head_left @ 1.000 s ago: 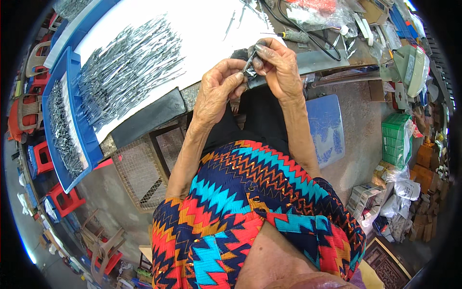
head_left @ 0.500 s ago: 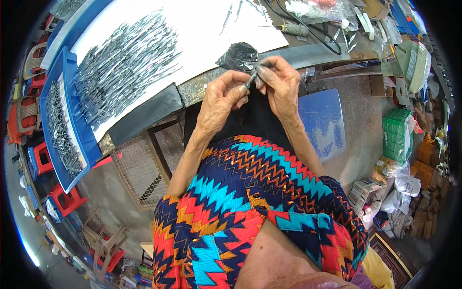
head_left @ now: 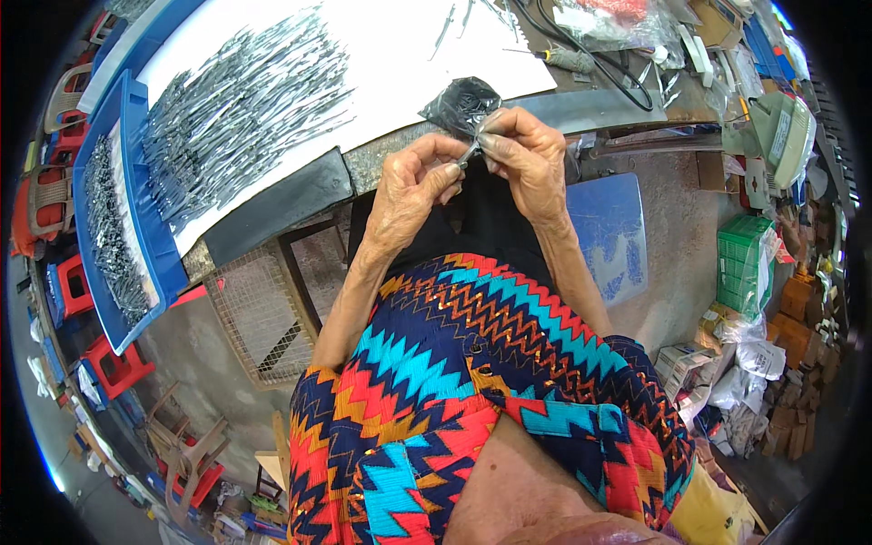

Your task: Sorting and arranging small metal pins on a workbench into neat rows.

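Observation:
Both of my hands meet just off the table's front edge, fingers pinched around one small, thin, dark grey piece (head_left: 469, 153). My left hand (head_left: 409, 189) is closed on its lower end. At the upper end my right hand (head_left: 529, 163) grips with thumb and fingers. Most of the piece is hidden, so its exact kind is unclear. Right behind my fingertips lies a black plastic bag (head_left: 460, 102) with dark contents I cannot make out. Many thin dark strips (head_left: 250, 113) spread over a white sheet (head_left: 400, 68) at the left.
A blue tray (head_left: 150, 195) of small dark parts sits at the left end of the table. A cable (head_left: 627, 84), a yellow-tipped tool (head_left: 565, 59) and clear plastic bags (head_left: 627, 27) lie at the back right. Below stand a blue board (head_left: 607, 238) and a green crate (head_left: 743, 263).
The view has shifted slightly, so the table and bag sit a little farther right. My fingers have moved slightly around the thin piece, and both hands still hold it.

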A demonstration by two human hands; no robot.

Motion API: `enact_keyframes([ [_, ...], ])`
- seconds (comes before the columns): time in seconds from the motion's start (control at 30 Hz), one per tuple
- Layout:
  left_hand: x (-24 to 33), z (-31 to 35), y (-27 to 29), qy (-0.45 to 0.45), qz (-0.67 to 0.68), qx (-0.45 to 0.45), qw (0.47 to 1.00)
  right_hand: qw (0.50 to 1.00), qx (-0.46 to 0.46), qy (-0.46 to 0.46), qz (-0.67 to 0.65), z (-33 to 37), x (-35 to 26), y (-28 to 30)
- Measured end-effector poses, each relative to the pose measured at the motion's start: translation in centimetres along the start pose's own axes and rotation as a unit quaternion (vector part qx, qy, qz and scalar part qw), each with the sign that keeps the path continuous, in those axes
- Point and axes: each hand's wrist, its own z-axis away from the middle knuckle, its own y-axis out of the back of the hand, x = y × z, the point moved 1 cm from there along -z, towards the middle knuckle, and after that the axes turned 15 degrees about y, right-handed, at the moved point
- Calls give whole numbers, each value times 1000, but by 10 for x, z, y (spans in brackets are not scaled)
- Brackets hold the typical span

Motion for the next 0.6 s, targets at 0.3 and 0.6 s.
enact_keyframes([
  [0.3,19,7,26,-46,-138,143,979,886,-107,174,416,-42,-1,9],
  [0.6,71,-4,81,-204,-367,343,840,618,-317,260,671,-49,-3,-4],
])
